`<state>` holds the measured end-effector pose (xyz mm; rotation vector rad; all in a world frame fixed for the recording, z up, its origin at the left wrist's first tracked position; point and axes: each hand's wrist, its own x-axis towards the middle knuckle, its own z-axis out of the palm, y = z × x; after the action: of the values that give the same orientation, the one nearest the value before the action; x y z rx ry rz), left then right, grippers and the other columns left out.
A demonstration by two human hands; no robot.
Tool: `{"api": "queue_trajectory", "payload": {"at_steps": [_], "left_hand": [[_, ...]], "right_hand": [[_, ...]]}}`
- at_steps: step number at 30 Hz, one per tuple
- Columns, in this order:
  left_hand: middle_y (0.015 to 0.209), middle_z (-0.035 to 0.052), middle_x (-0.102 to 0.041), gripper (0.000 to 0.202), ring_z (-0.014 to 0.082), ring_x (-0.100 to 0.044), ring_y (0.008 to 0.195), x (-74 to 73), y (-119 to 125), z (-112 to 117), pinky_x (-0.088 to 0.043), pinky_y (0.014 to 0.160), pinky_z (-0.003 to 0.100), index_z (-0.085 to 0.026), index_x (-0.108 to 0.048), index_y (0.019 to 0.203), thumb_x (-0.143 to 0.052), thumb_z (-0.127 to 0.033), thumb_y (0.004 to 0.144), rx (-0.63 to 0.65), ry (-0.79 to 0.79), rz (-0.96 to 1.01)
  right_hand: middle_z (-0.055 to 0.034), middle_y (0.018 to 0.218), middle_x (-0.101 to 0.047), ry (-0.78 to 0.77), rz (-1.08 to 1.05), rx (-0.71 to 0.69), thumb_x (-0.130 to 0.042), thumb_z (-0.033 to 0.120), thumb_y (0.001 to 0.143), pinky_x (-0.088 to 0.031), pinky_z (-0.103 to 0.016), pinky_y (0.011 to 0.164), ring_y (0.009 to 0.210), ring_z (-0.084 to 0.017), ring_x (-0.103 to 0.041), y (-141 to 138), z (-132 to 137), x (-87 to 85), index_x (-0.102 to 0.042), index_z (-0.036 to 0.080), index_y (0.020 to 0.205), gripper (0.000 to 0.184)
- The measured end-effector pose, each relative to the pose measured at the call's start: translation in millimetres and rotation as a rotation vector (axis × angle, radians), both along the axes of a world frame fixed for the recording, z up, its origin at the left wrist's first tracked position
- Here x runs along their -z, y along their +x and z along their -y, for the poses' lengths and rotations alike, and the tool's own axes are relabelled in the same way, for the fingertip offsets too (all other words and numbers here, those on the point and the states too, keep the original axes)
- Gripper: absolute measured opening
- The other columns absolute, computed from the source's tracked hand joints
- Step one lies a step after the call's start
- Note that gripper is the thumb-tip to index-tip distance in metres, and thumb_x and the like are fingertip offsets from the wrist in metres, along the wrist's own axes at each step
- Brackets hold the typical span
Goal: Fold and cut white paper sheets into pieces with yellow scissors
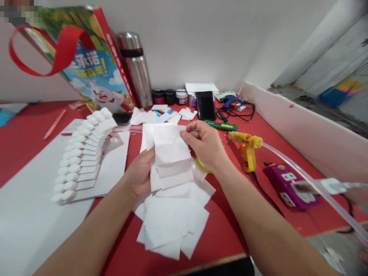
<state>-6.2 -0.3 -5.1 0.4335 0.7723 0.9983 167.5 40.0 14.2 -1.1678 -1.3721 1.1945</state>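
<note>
Both hands hold a stack of white paper sheets (pixel 169 151) above the red table (pixel 227 226). My left hand (pixel 140 170) grips the stack's left edge from beneath, fingers curled round it. My right hand (pixel 205 143) pinches the top sheet's right upper corner. More white sheets (pixel 172 222) lie fanned out on the table under the hands. A yellow tape roll (pixel 201 166) peeks out below my right wrist.
A fan of white strips with round foam tips (pixel 80 161) lies on white card at left. A yellow glue gun (pixel 247 147), purple power strip (pixel 287 184), green cutter (pixel 221 125), black phone (pixel 205 105), steel flask (pixel 136 73) and a printed gift bag (pixel 86 57) surround the work.
</note>
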Motion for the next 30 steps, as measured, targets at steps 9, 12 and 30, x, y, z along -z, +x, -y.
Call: {"api": "queue_trajectory", "payload": {"at_steps": [9,12,30], "left_hand": [[0.115,0.0156,-0.078,0.039,0.0333,-0.072,0.113,2.0,2,-6,-0.056,0.103,0.046,-0.008,-0.068,0.13,-0.052,-0.024,0.098,0.014,-0.031,0.153],[0.113,0.0153,-0.078,0.042,0.0319,-0.072,0.113,-1.7,1,-6,-0.055,0.104,0.046,-0.008,-0.065,0.132,-0.049,-0.033,0.102,-0.107,-0.041,0.094],[0.088,0.0124,-0.077,0.044,0.0302,-0.076,0.098,-3.1,3,1,-0.06,0.092,0.044,-0.011,-0.072,0.115,-0.041,-0.039,0.103,0.153,-0.063,0.322]], "right_hand": [[0.0058,0.071,-0.059,-0.101,-0.035,-0.203,-0.081,0.023,0.071,-0.049,-0.028,0.054,0.059,-0.014,-0.059,-5,5,-3.5,-0.051,0.022,0.116,0.054],[-0.0005,0.085,-0.066,0.077,-0.025,-0.086,-0.073,0.018,0.074,-0.053,-0.031,0.067,0.073,-0.016,-0.064,4,4,-10.7,-0.056,0.02,0.114,0.043],[-0.0065,0.124,-0.064,0.234,0.1,-0.148,-0.064,0.031,0.09,-0.051,-0.026,0.054,0.061,-0.009,-0.059,-13,28,-16.2,-0.042,0.031,0.148,0.062]]}}
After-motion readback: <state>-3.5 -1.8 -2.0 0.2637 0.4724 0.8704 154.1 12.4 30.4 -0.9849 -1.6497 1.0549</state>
